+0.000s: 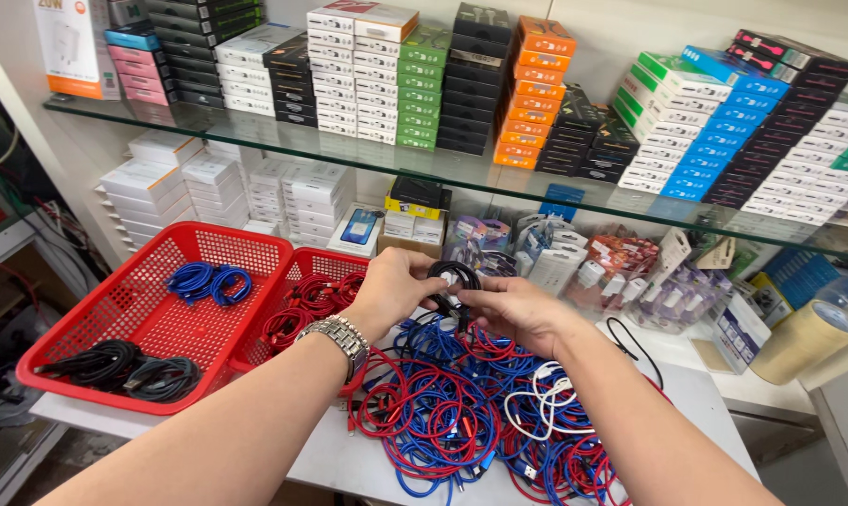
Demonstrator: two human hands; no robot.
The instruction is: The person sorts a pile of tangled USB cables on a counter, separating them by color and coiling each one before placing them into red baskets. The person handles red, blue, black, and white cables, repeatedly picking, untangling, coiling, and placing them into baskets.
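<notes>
My left hand [393, 286], with a metal watch on its wrist, and my right hand [516, 309] meet over the table and both grip a coiled black cable [454, 277]. Right beneath them lies a tangled heap of red, blue and white cables [452, 412]. At the left stands a red mesh basket [152, 319] with blue coils at the back and black coils [124, 367] at the front. A second red basket [304, 267] beside it holds red coiled cables.
A glass shelf [367, 155] above carries stacks of small coloured boxes. White boxes and packaged accessories [574, 262] line the back of the table. A roll of tan tape [806, 339] lies at the right. A loose black cable [630, 342] lies near my right forearm.
</notes>
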